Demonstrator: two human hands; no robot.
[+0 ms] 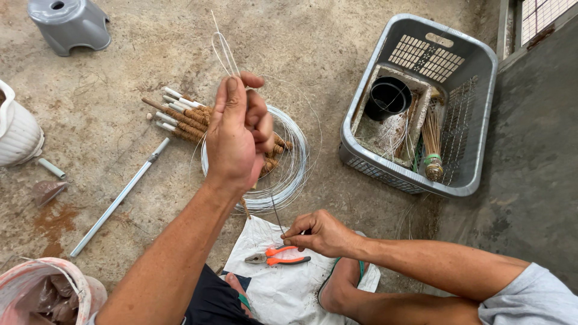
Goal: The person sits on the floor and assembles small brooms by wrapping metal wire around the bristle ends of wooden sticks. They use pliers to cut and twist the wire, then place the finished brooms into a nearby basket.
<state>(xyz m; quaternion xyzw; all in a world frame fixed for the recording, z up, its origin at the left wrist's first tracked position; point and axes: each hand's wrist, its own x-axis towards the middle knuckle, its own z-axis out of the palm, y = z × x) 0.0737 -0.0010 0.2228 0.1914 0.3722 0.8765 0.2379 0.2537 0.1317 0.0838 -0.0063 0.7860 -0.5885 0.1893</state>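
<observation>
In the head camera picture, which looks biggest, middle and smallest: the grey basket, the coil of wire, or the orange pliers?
1. Grey basket, biggest.
2. Coil of wire, middle.
3. Orange pliers, smallest, even though they lie nearest the camera.

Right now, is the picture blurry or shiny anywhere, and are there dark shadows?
Head view: soft, even daylight, no hard shadows; left hand and right hand look sharp; the thin wire almost fades into the pale floor; the wire coil glints a little; the grey basket bends slightly near the edge.
</observation>
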